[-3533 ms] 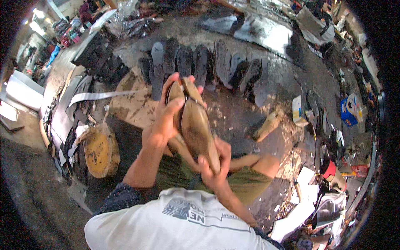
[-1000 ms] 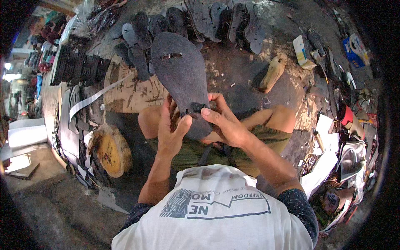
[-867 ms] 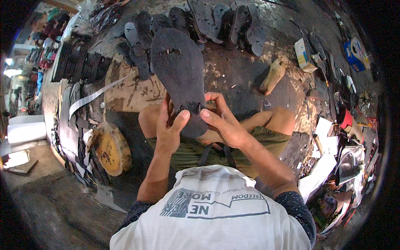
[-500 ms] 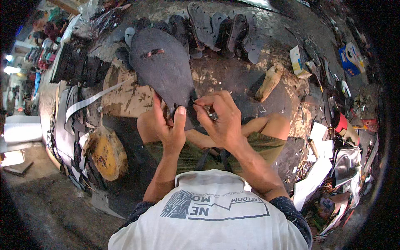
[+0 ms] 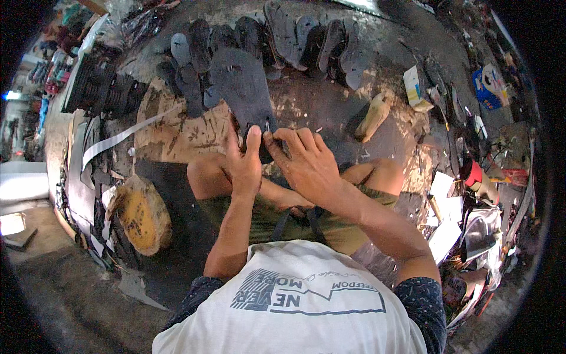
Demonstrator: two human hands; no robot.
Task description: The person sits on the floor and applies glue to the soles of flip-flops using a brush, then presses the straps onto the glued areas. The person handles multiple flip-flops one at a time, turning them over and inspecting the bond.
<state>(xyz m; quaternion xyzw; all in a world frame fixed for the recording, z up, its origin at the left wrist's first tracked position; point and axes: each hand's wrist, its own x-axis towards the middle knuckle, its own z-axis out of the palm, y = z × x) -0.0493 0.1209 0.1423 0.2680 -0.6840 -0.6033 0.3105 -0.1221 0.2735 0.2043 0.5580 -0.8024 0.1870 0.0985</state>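
You sit with your knees apart, and your two hands meet just above them, at the near end of the dark sandal sole. Your left hand grips the near end of this sole from the left side, with the thumb pointing up along its edge. Your right hand is closed on the same end from the right; its fingertips pinch at a small pale spot on the sole, but I cannot tell what this spot is. The sole reaches away from both hands, and its wide part is the far part.

Left of the sole and nearer to you, a yellow-brown block lies on the floor. A pale strip runs left of the sole. Right of the sole, a little apart, lies a tan wooden shoe form. Behind the sole, a row of dark soles lies on the floor.
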